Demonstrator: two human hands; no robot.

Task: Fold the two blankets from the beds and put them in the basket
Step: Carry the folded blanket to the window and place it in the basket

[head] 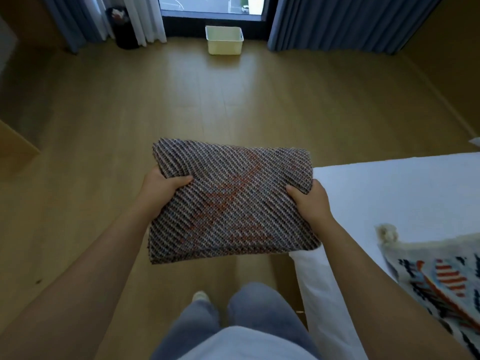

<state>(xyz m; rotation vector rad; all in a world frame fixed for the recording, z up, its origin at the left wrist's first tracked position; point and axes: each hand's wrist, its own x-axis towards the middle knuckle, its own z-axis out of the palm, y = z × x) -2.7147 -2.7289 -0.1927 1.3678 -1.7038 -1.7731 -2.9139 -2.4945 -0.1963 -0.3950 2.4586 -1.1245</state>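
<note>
**Folded woven blanket held above the floor**

The wooden floor (104, 113) fills most of the view, with a white bed (405, 193) at the right carrying a patterned blanket (436, 276). In mid-air sits the folded blanket (231, 201), a thick rectangle of grey diagonal weave with orange-red marks. The left hand (161, 190) and right hand (309, 201) grip its side edges. The pale basket (224, 45) stands well apart, below the window (207, 3).

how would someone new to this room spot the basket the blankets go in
Look to the big window at the far end, between blue curtains. On the wooden floor below it sits a pale rectangular plastic basket, open-topped. The dark round bin sits further left.
</note>
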